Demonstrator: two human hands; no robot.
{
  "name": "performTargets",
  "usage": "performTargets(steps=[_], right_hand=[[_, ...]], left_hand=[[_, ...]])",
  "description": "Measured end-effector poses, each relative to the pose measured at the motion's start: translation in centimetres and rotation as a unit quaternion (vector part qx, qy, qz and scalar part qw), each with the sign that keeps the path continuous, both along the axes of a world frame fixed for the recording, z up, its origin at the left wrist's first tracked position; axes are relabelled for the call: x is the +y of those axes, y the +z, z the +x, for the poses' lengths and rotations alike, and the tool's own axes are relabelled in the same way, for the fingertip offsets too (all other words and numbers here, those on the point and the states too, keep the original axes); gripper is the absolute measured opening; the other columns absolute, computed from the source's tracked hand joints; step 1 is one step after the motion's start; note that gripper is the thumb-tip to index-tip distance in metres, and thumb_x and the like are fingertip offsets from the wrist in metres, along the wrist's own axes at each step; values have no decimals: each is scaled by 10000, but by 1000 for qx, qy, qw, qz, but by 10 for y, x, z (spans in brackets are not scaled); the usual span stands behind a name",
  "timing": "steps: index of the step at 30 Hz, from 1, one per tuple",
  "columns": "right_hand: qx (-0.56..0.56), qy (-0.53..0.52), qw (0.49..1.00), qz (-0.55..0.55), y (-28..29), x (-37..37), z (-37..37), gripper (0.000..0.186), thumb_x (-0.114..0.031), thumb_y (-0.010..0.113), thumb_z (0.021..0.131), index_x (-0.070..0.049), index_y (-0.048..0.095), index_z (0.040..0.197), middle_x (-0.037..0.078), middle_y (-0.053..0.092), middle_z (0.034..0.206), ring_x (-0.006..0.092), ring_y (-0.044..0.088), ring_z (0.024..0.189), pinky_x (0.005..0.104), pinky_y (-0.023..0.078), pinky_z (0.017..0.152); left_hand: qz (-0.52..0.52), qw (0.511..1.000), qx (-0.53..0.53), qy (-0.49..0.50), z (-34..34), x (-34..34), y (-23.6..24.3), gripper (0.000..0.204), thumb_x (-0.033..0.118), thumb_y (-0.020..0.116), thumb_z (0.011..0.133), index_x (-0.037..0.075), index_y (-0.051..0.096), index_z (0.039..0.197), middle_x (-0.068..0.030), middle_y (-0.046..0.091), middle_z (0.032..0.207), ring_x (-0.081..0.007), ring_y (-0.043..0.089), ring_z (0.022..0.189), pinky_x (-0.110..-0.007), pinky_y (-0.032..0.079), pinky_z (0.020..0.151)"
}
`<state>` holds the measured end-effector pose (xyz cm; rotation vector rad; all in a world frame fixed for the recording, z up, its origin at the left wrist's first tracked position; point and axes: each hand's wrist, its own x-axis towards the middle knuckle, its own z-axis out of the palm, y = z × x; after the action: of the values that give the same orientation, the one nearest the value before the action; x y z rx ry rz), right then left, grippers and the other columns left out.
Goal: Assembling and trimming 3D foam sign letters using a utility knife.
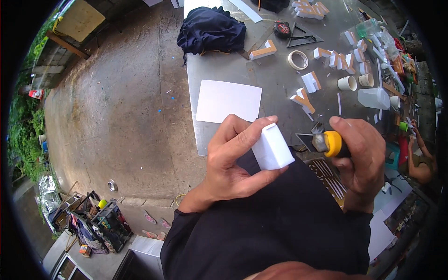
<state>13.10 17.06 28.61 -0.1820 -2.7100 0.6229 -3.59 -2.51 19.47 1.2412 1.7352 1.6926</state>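
Observation:
My left hand (233,163) grips a small white block (273,147) with a raised lip along its top, thumb and fingers on its sides. To its right, my right hand (357,163) holds a yellow-and-black cutting tool (332,142) with a metal front; a dark, flat triangular piece shows beside it, its exact shape partly hidden. A white sheet (228,100) lies on the metal table (210,65) beyond my hands. White-and-tan cut letter-like pieces (303,100) lie farther right, near a tape roll (297,60).
A dark cloth (211,35), a tape measure (282,29), paper cups (346,83) and a plastic container (372,99) sit on the table. Another person (420,158) is at the far right. Concrete floor (116,116) lies left, with piled items (95,219) and slippers lower down.

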Motion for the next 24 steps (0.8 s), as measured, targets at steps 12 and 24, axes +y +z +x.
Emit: performTargets(steps=[12,24], right_hand=[[-141,95,975,141,49,-19,-23,496,-276,700,915,-38,617,1343,153,610,923,269,590,680,391,433,544],[-167,110,966,164,50,-19,-38,496,-261,721,897,-51,633,1338,154,612,941,265,593,694,387,438,551]], left_hand=[[47,996,-32,-71,-22,-13,1,831,255,945,571,-61,674,1290,-75,588,964,-145,533,828,-285,402,762],[58,996,-26,-63,-29,-16,-8,820,245,958,571,-64,680,1279,-69,586,952,-140,538,821,-275,404,747]])
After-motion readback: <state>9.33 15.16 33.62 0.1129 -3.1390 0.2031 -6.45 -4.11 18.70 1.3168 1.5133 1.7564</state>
